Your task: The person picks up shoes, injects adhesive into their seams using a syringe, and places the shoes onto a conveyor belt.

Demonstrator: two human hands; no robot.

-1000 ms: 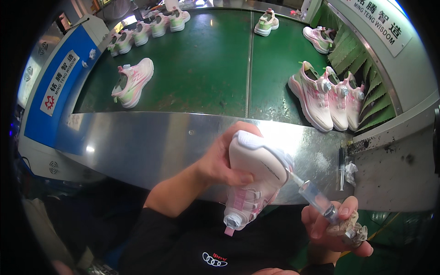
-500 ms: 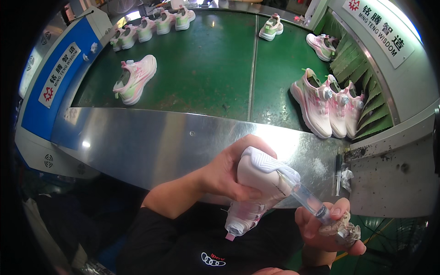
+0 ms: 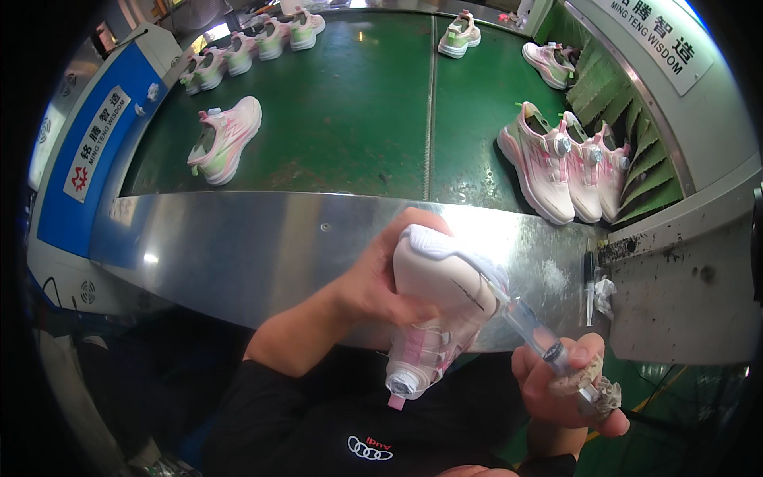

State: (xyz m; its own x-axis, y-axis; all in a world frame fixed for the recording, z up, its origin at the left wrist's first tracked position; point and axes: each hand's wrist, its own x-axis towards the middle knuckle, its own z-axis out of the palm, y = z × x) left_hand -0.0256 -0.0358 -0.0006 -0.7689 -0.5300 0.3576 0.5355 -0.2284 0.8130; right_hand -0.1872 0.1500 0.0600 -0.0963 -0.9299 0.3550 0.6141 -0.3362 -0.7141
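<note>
My left hand (image 3: 372,280) grips a pink-and-white sneaker (image 3: 435,288) around its upper, above the metal ledge. The shoe is tilted, with part of its white sole up and a round dial and pink tab toward me. My right hand (image 3: 544,391) holds a clear syringe (image 3: 531,327) filled with clear fluid. Its tip meets the edge where upper and sole join; whether fluid comes out is too small to see. A crumpled, beige-grey wad (image 3: 606,396) sits at the fingers of that same hand, around the plunger end.
Beyond the metal ledge (image 3: 238,230) lies a green conveyor belt (image 3: 342,119). Three sneakers (image 3: 548,167) stand together at the right by a flap curtain (image 3: 636,151). Another sneaker (image 3: 226,141) is at left, several more (image 3: 238,54) behind it. A dark syringe (image 3: 589,288) lies on the ledge.
Both hands have shifted slightly left and up with the shoe and syringe. The shoe has turned a little, showing more of its laced front. The whole view has shifted slightly.
</note>
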